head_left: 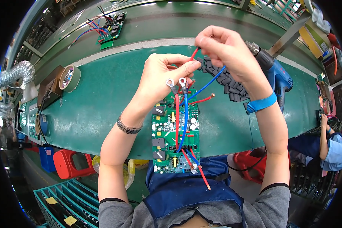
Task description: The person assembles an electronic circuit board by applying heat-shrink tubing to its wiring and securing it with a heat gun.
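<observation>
In the head view, a round tub (76, 83) stands on the far left of the green bench (106, 83), holding small mixed pieces too tiny to tell apart; one brown box (55, 83) sits just left of it. Two hands share one red wire (194, 54): the left hand (165, 72) pinches it between thumb and forefinger, and the right hand (224, 45) pinches its far end, mostly hidden by the fingers. The wire is above the far end of a green circuit board (167, 133) overhanging the bench's near edge. Two ring lugs (170, 82) show beside the left hand. To the right are one blue drill (282, 78) and uncountably many black sleeves (231, 87)
</observation>
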The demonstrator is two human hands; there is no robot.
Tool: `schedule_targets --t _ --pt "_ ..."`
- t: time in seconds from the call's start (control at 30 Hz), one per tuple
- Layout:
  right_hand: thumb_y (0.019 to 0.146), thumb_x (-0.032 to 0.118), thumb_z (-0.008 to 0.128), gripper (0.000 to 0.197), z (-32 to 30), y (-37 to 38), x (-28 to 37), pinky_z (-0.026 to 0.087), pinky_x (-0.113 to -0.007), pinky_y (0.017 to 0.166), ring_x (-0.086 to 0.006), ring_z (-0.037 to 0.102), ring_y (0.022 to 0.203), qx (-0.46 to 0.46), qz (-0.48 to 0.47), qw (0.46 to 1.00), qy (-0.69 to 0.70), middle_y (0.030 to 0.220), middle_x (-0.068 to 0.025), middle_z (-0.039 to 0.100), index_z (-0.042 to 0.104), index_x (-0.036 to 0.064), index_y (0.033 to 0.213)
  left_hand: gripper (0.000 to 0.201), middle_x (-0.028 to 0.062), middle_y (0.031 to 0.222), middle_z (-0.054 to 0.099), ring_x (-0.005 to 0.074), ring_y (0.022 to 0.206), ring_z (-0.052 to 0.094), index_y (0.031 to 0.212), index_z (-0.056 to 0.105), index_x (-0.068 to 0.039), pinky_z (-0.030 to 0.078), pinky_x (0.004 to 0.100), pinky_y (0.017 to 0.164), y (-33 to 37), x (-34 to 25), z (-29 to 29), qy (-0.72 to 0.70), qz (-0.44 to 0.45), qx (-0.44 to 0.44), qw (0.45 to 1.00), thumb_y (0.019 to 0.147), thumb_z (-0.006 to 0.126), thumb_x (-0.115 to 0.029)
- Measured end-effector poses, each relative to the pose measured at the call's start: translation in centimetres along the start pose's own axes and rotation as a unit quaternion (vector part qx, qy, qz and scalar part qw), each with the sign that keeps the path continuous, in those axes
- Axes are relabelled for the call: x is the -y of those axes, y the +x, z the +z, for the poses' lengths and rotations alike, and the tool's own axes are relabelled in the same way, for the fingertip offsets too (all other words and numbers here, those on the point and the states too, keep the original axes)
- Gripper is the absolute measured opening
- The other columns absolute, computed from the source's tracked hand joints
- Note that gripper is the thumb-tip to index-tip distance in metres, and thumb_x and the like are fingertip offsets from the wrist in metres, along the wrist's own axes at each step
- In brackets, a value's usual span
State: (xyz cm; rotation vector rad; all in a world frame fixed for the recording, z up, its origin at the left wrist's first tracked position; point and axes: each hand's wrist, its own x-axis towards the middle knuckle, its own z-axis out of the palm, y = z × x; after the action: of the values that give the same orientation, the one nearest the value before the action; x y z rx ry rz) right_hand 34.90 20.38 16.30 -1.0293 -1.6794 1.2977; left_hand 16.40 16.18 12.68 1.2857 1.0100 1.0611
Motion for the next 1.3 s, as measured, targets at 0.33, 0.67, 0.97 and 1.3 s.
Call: schedule_targets --t 0.33,0.67,0.97,1.3 --pt "0.083 0.028 0.075 0.031 1.2 -0.4 -0.5 0.025 -0.018 0.046 0.0006 0.04 0.055 -0.038 -0.026 0.995 -0.088 0.064 0.006 0.053 0.06 0.0038 0.096 0.054 0.0061 0.083 0.067 0.0064 0.058 0.059 0.123 0.059 -0.004 0.04 0.0177 0.047 0.6 -1.1 -1.8 0.05 0.018 0.039 0.998 0.095 0.054 -0.05" --pt "0.091 0.032 0.066 0.03 -2.1 -6.1 -1.2 0.03 -0.019 0.049 -0.0007 0.043 0.056 -0.006 0.016 0.996 -0.087 0.063 0.0056 0.052 0.063 0.0044 0.078 0.027 0.0037 0.085 0.067 0.0087 0.078 0.066 0.109 0.067 -0.001 0.044 0.0175 0.055 -1.2 0.0 -3.0 0.068 0.124 0.001 0.99 0.097 0.058 -0.024" --pt "0.089 0.017 0.067 0.019 -0.7 -7.6 -5.6 0.037 -0.022 0.049 -0.0028 0.049 0.057 0.112 0.062 0.973 -0.191 0.062 0.0007 0.056 0.062 -0.0007 0.085 0.012 0.0046 0.081 0.063 0.0174 0.075 0.06 0.086 0.072 -0.005 0.05 0.0287 0.06 -6.0 7.2 -2.3 0.457 0.209 -0.058 0.863 0.075 0.074 -0.005" --pt "0.075 0.011 0.076 0.038 1.6 -8.3 -8.1 0.041 -0.025 0.051 -0.0067 0.047 0.056 0.065 -0.08 0.978 -0.18 0.079 -0.0031 0.059 0.061 0.0024 0.108 0.041 0.0063 0.095 0.063 0.0175 0.08 0.061 0.108 0.06 -0.002 0.052 0.0285 0.066 -4.8 3.5 0.3 0.387 0.066 0.015 0.92 0.072 0.079 -0.012"
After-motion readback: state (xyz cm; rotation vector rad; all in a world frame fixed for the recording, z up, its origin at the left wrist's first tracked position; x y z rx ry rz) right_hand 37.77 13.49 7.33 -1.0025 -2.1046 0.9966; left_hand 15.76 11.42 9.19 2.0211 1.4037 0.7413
